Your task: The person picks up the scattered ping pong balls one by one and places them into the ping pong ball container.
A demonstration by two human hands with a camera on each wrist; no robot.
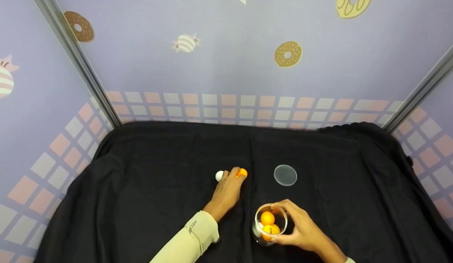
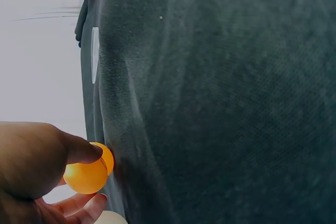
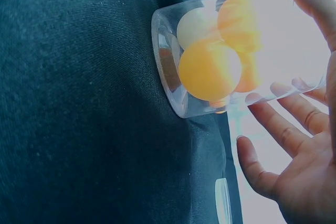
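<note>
My left hand reaches down to the black cloth and pinches an orange ping-pong ball between thumb and fingers. Right behind that ball, a second orange ball shows in the left wrist view. Beside the fingertips lies a white ball, partly covered by the hand. My right hand grips a clear plastic jar around its side near the rim. Inside the jar are several orange balls and a white ball. The jar's open mouth faces up.
A clear round lid lies flat on the black cloth, beyond the jar. Patterned walls enclose the table at the back and both sides, with grey metal posts at the corners. Folds run through the cloth.
</note>
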